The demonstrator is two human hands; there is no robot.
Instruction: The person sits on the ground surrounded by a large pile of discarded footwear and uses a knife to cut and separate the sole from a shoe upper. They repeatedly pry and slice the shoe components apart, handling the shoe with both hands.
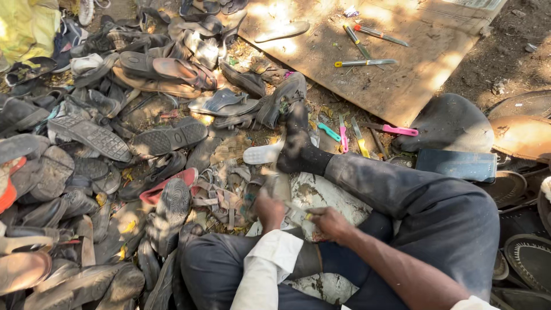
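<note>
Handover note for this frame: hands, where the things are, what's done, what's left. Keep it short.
Left hand: closed on a worn shoe sole, held upright over the lap.
Right hand: closed on a small yellow-handled tool, tip at the sole.
Spare knives lie on the wooden board; more colour-handled tools lie on the ground by the outstretched foot.
Pile of old sandals and soles lies to the left.
Done: sole picked up, tool applied.
Left: how far the cut has gone cannot be told; the pile looks unworked.
</note>
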